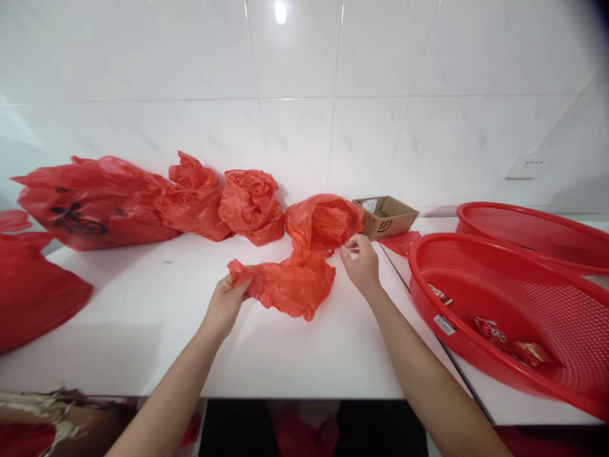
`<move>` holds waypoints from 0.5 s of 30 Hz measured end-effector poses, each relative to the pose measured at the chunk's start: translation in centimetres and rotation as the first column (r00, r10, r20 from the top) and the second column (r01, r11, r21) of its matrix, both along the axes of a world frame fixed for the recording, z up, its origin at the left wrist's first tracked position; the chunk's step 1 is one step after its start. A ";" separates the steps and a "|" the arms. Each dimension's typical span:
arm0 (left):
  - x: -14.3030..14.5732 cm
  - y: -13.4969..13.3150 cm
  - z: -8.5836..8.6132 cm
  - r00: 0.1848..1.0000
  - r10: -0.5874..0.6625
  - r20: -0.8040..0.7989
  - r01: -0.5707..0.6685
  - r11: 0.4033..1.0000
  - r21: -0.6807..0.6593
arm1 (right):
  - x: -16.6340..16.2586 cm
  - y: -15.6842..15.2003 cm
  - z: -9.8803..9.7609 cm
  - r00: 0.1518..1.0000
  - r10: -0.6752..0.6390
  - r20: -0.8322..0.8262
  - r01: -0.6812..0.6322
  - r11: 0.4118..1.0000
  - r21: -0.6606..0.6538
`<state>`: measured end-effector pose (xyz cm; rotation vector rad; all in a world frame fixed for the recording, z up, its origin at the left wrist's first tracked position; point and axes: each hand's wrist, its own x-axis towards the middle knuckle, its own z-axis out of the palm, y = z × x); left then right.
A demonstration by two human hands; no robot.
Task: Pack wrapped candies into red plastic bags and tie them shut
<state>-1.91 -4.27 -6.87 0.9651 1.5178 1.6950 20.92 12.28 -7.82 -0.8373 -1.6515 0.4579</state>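
Observation:
A thin red plastic bag (pixel 290 289) is stretched above the white table, its left end pinched in my left hand (pixel 228 304). It hangs crumpled and reaches back to a fuller red bag (pixel 326 219) with its mouth facing me; I cannot tell if the two are joined. Just right of the bags is my right hand (pixel 361 263), its fingers loosely curled and a small gap between thumb and forefinger. Nothing shows in it.
Several stuffed red bags (pixel 252 206) line the wall, and another (pixel 38 285) lies at far left. A small cardboard box (pixel 387 216) sits behind my right hand. At right, a red plastic basket (pixel 416 279) holds some small wrapped packets (pixel 492 333); a second basket (pixel 528 219) stands behind.

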 end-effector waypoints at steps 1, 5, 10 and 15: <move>0.4 -0.3 0.2 0.996 -0.047 -0.077 0.047 0.999 -0.012 | -0.5 -1.5 0.7 0.997 0.066 0.035 -0.069 0.994 0.082; 2.1 -0.8 1.6 0.905 -0.274 -0.326 0.287 0.958 -0.008 | -2.4 -6.7 2.3 0.828 0.427 0.363 -0.503 0.853 0.142; 2.8 -1.5 2.6 0.808 -0.396 -0.436 0.421 0.906 -0.042 | -1.4 -8.4 2.3 0.776 0.507 0.376 -0.549 0.836 0.007; 1.3 -1.5 2.0 0.729 -0.395 -0.559 0.367 0.915 -0.169 | 2.6 -10.4 4.2 0.699 0.612 0.371 -0.637 0.768 -0.067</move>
